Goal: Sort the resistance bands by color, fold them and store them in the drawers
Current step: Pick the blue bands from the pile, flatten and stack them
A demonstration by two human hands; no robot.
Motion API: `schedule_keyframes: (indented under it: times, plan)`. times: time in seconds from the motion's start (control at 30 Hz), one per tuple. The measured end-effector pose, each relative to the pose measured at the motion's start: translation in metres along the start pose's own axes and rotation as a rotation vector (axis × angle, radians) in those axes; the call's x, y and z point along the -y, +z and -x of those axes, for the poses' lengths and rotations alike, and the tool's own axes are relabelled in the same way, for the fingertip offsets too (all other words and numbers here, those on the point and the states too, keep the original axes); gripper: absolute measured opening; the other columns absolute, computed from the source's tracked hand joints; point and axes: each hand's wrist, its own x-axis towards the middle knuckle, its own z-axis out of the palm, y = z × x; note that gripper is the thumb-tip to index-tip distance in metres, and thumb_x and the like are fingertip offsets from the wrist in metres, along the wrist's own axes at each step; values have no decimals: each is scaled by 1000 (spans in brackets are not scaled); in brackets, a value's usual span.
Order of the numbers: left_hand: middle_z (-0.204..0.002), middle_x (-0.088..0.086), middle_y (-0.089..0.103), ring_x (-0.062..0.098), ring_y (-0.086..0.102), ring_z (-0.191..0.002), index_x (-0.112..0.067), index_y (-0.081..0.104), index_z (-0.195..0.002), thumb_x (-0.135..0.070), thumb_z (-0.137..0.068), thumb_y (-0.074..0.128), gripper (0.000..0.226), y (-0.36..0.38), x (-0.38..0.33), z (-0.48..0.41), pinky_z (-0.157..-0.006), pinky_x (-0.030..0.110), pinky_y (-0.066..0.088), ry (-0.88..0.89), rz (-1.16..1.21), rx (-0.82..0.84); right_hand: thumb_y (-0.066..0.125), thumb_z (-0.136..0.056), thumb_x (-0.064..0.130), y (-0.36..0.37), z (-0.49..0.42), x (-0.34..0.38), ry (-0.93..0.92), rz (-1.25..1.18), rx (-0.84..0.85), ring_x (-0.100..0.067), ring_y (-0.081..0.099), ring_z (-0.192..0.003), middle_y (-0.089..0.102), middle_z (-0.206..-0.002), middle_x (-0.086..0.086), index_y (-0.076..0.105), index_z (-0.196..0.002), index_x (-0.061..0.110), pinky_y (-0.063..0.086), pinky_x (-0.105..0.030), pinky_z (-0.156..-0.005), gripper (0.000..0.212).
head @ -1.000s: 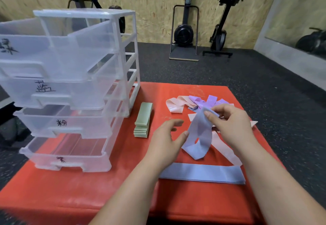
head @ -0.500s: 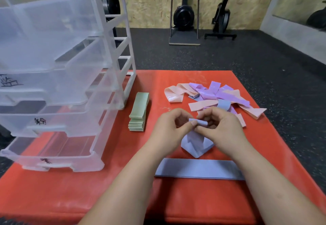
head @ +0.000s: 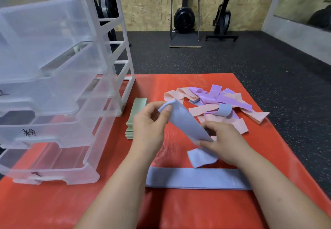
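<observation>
Now the hands have drawn apart. Half a second ago they were bunched together over a small loop of the blue band (head: 186, 123); here the band runs as a flat slanted strip between them, above the red worktop (head: 71, 202). The left hand (head: 149, 124) has risen up and to the left, its grip pinching the band's upper end between thumb and fingertips. The right hand (head: 227, 144) sits lower, its grip clamped on the strip's lower part, with a short tail drooping beneath it. A second blue band (head: 197, 178) lies flat along the near edge as before. The folded green stack (head: 138, 105) rests unmoved beside the clear drawer unit (head: 107, 67), and the loose pile of pink, purple and blue bands (head: 211, 99) lies unchanged behind the hands.
</observation>
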Motion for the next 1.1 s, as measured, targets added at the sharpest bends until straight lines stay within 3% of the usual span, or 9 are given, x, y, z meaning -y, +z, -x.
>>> schedule_keyframes:
  times: [0.13, 0.27, 0.4, 0.47, 0.57, 0.67, 0.77, 0.93, 1.1]
  plan:
    - [-89, 6, 76, 14, 67, -74, -16, 77, -101, -24, -103, 70, 11, -13, 4, -4, -71, 31, 58, -47, 42, -160, 78, -87, 14, -24, 6, -12, 51, 29, -17, 5, 68, -89, 76, -93, 22, 75, -94, 35, 48, -17, -74, 23]
    - [-88, 4, 77, 10, 68, -71, -18, 77, -105, -19, -103, 68, 9, -18, 9, -2, -66, 20, 54, -102, -16, -150, 83, -86, 16, -45, 14, -23, 114, -17, 35, 2, 72, -86, 77, -91, 20, 76, -97, 35, 54, -27, -79, 23]
    - [-89, 0, 79, 13, 73, -74, -20, 77, -104, -19, -104, 65, 11, -22, 18, -1, -72, 32, 62, -165, -84, -183, 86, -83, 14, -57, 24, -40, 186, 8, 0, -3, 72, -83, 77, -85, 14, 77, -92, 31, 58, -36, -85, 21]
    - [-84, 0, 78, 14, 74, -73, -21, 75, -100, -19, -103, 66, 10, -24, 23, -1, -77, 41, 64, -211, -102, -189, 82, -87, 14, -62, 28, -48, 197, 43, -75, 3, 70, -80, 76, -83, 20, 77, -88, 32, 57, -30, -83, 19]
    - [-78, -4, 77, 11, 75, -72, -22, 74, -99, -16, -100, 67, 10, -19, 24, 4, -73, 41, 65, -264, -163, -144, 75, -93, 13, -68, 29, -53, 176, 30, -189, 7, 67, -84, 74, -88, 27, 76, -91, 34, 48, -12, -75, 20]
    - [-80, 0, 77, 14, 77, -73, -17, 72, -106, -13, -99, 67, 10, -17, 29, 5, -66, 35, 63, -327, -189, -101, 67, -99, 12, -66, 27, -57, 188, -4, -255, -6, 69, -86, 74, -93, 13, 71, -99, 36, 54, -27, -80, 24]
    - [-78, -1, 77, 23, 77, -73, -24, 69, -97, -21, -91, 72, 8, -21, 43, 5, -74, 49, 64, -361, -406, 49, 67, -96, 12, -58, 28, -65, 260, 112, -159, -17, 68, -81, 70, -92, 4, 65, -97, 38, 56, -40, -77, 26]
    - [-86, -8, 75, 15, 74, -77, -28, 66, -102, -27, -92, 70, 11, -25, 58, 8, -70, 33, 57, -339, -735, 215, 81, -80, 10, -46, 26, -66, 320, 185, -46, -6, 69, -84, 68, -106, 8, 69, -102, 36, 54, -27, -79, 36]
    - [-81, -6, 75, 18, 74, -74, -29, 65, -91, -28, -96, 66, 5, -25, 62, 5, -76, 40, 60, -322, -741, 191, 90, -73, 19, -49, 25, -64, 363, 173, 15, -5, 67, -78, 69, -102, 15, 68, -105, 36, 51, -24, -73, 42]
